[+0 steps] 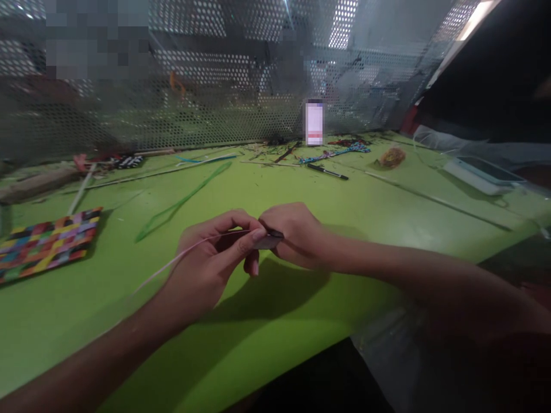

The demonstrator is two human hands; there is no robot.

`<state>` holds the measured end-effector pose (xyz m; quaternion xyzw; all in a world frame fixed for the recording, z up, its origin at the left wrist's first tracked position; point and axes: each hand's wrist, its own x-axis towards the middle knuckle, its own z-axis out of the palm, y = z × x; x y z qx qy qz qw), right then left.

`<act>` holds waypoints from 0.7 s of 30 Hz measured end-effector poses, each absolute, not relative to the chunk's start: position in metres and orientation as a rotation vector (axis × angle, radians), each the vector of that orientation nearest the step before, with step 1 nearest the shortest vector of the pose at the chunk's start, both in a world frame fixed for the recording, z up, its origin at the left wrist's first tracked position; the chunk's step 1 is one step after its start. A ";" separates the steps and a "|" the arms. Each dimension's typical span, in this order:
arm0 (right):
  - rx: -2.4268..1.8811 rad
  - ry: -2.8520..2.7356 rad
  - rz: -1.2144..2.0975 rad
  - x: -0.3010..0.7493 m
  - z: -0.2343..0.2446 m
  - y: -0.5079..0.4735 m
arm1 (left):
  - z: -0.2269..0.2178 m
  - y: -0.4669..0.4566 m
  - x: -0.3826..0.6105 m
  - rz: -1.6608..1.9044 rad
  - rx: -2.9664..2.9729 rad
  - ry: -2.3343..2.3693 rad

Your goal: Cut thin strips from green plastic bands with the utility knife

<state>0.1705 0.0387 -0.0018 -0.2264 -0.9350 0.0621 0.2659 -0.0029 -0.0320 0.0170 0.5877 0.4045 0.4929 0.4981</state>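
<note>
Over the front of the green table (365, 209), my two hands meet. My left hand (209, 258) pinches a thin pale pink strip (167, 264) between thumb and forefinger; its long end trails back over the wrist toward the lower left. My right hand (297, 232) is closed in a fist against the left fingertips. Out of that fist pokes a small flat grey blade-like piece (267, 242) with a dark edge, touching the left thumb. Its grip end is hidden inside my right fingers, so its exact kind is unclear.
A colourful woven mat (51, 244) lies at left, near a green looped strip (183, 202). Farther back are a black pen (327, 171), a patterned strip (336, 154), a lit phone (314, 123) and scraps. A thin stick (439, 199) and white box (477, 175) lie right.
</note>
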 end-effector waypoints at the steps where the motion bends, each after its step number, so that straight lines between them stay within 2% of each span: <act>1: -0.606 -2.525 0.171 0.170 -0.002 0.039 | 0.017 -0.032 -0.003 1.190 1.424 0.982; 21: -0.647 -2.551 0.154 0.169 -0.003 0.038 | 0.015 -0.035 -0.003 1.232 1.448 1.012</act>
